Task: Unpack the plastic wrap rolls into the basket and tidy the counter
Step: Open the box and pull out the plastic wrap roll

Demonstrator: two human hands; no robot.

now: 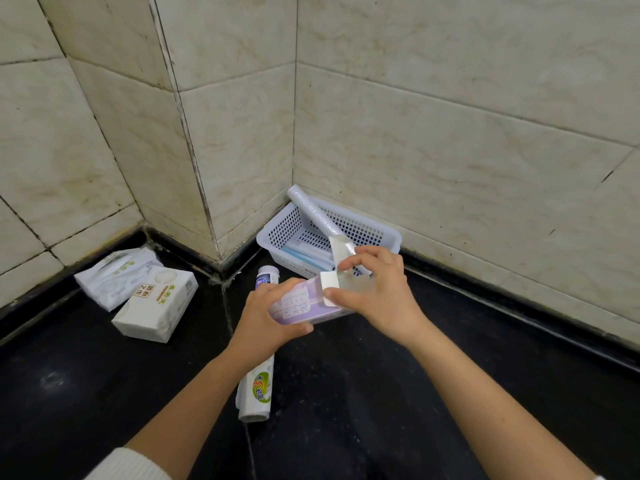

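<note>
White tissue packs (145, 292) left of wrapped roll (258, 386) under left hand (266, 317).

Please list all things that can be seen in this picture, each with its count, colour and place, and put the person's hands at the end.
basket: one, white, perforated, in the wall corner on the counter.
plastic wrap roll: one, clear-white, leaning in the basket, upper end above the rim.
flat packet: one, white with blue edge, lying in the basket.
purple box: one, lilac and white, held above the counter, end flaps open.
wrapped roll: one, white with green print, lying on the counter under the left hand.
tissue packs: two, white, on the counter at left by the wall.
counter: one, black.
left hand: grips the box body.
right hand: at the box's open end.
</note>
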